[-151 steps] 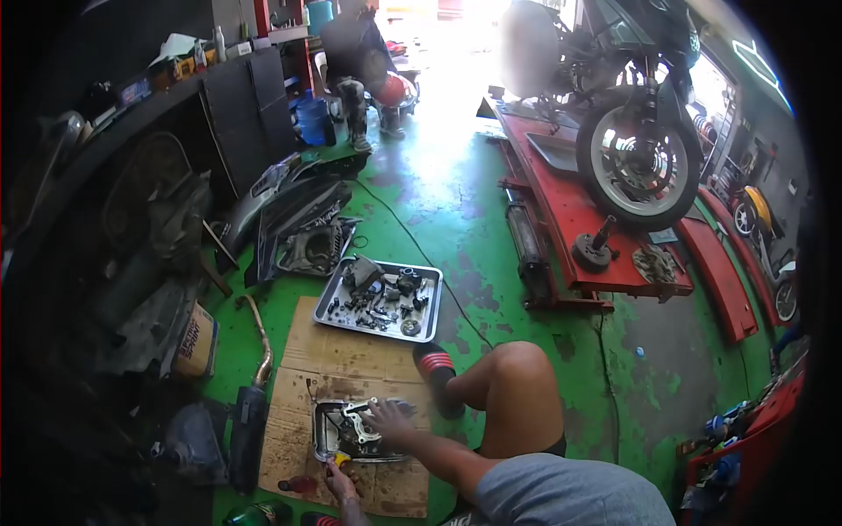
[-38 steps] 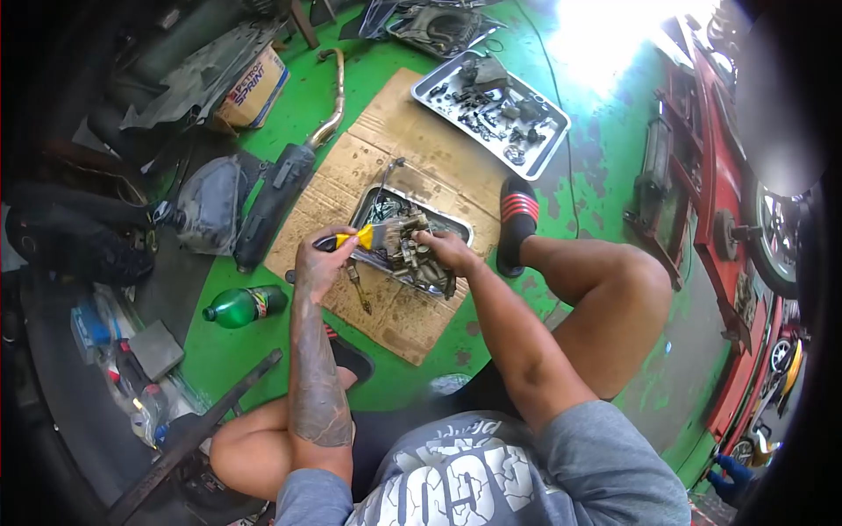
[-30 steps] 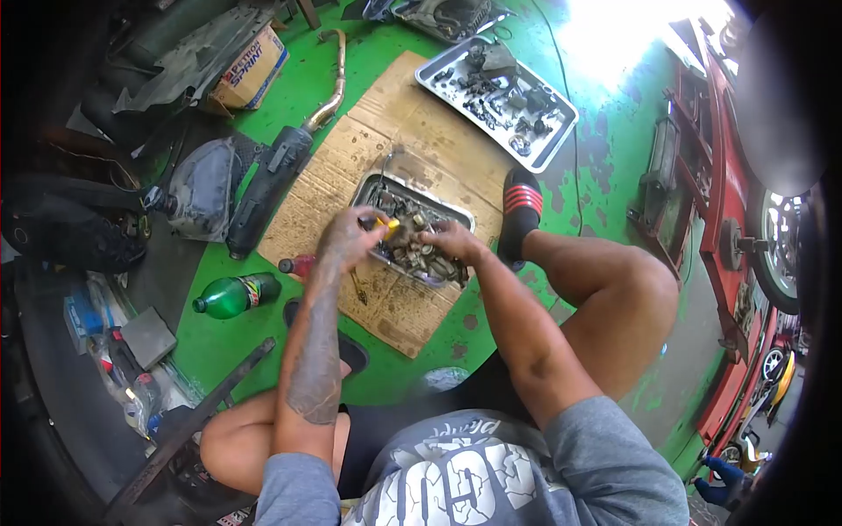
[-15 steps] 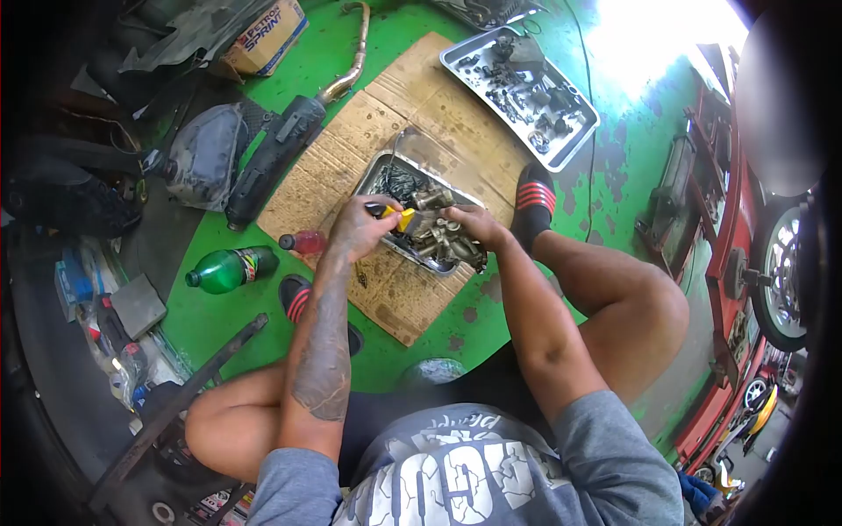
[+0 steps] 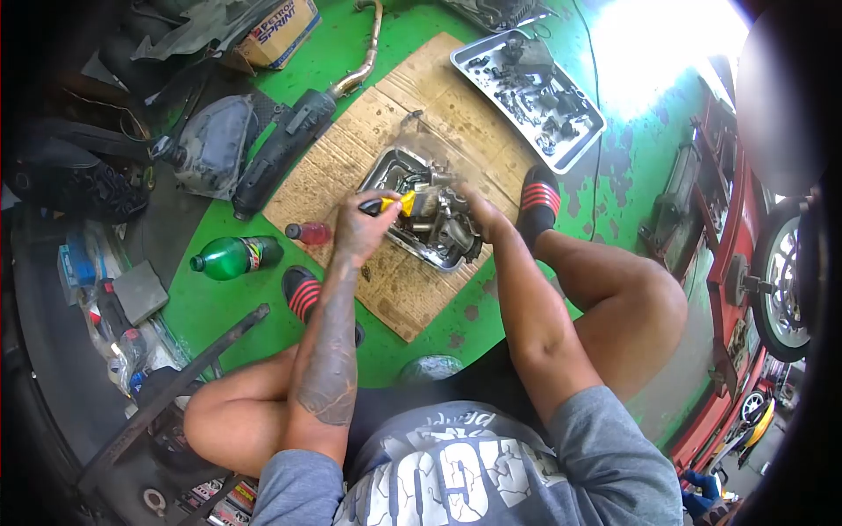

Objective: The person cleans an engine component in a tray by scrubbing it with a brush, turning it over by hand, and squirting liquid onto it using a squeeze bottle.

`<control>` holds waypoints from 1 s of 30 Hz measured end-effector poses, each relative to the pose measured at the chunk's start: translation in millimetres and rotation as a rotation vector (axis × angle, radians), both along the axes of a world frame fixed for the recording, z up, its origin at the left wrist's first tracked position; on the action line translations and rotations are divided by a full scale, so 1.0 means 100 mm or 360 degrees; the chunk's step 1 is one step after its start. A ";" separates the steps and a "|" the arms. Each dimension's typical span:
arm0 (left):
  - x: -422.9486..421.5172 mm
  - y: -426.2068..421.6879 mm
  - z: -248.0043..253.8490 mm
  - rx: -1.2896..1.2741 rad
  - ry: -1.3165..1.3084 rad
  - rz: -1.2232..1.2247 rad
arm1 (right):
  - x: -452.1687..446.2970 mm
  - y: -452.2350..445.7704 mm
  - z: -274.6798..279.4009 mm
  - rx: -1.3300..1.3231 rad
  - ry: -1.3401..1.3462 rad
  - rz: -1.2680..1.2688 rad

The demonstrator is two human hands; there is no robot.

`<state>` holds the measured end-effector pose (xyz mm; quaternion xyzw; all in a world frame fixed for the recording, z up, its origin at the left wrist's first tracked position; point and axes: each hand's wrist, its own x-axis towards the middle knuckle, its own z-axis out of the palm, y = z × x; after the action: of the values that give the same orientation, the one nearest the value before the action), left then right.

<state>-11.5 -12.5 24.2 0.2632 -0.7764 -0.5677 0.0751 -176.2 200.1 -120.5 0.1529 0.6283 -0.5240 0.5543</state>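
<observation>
Brush (image 5: 403, 204) and metal part (image 5: 456, 231), worked between two bare hands. The left hand (image 5: 361, 219) has its fingers clamped on the handle, behind the yellow section, which presumably leaves the bristles free to reach the metal just beyond those fingertips. The right hand (image 5: 484, 215) lies at the far side of the part, perhaps to steady it; its fingers are blurred, and whether they grip cannot be told. The part sits in a metal tray (image 5: 423, 255) below both sets of fingers, whose raised walls would likely contain loose dirt. Cardboard (image 5: 395, 302) beneath probably shields the floor. A small red bottle (image 5: 309, 233) lies near the left fingers, a larger tray (image 5: 575, 151) of parts well beyond the right.
</observation>
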 end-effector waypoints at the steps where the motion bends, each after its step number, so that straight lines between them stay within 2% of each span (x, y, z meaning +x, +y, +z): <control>1: 0.00 -0.03 -0.03 0.0024 0.0018 0.0037 | 0.01 0.00 0.13 -0.0009 0.0029 0.0006; 4: -0.02 -0.30 0.03 0.0045 -0.0094 0.0129 | 0.11 -0.09 0.27 -0.0062 0.0092 -0.0104; 5: -0.05 -0.26 0.02 0.0154 0.0041 0.0185 | 0.11 -0.10 0.28 -0.0002 0.0115 -0.0112; 8: -0.06 0.13 -0.04 -0.0059 0.0000 0.0116 | 0.11 -0.17 0.33 0.0107 0.0053 -0.0233; 9: 0.00 0.26 -0.04 0.0058 0.0120 0.0209 | 0.08 -0.19 0.38 0.0066 0.0056 -0.0238; 12: 0.22 0.26 0.03 -0.0143 -0.0161 0.0077 | 0.12 -0.16 0.54 -0.0003 0.0038 -0.0264; 14: 0.19 0.23 0.05 0.0054 -0.0032 0.0246 | 0.11 -0.21 0.60 -0.0027 0.0046 -0.0285; 15: 0.16 0.21 0.06 0.0153 0.0034 0.0324 | 0.10 -0.22 0.55 -0.0118 0.0013 -0.0305; 18: -0.06 0.36 0.09 0.0088 0.0043 0.0330 | 0.08 -0.21 0.44 -0.0163 -0.0046 -0.0368; 19: -0.05 0.42 -0.13 0.0068 0.0096 0.0322 | 0.09 -0.22 0.53 -0.0063 -0.0042 -0.0389; 22: 0.25 0.32 -0.15 -0.0013 0.0064 0.0199 | 0.00 -0.14 0.29 -0.0143 -0.0056 -0.0250; 25: 0.58 0.11 -0.38 0.0351 0.0002 0.0526 | 0.01 -0.15 0.43 -0.0137 -0.0118 -0.0261; 30: 0.45 0.04 -0.93 0.0978 -0.0033 0.1056 | 0.09 -0.11 0.47 -0.0102 -0.0067 -0.0230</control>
<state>33.1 -8.4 -69.2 0.5135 -0.4461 -0.7145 0.1636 -167.3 189.0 -73.2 0.1909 0.5868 -0.5792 0.5328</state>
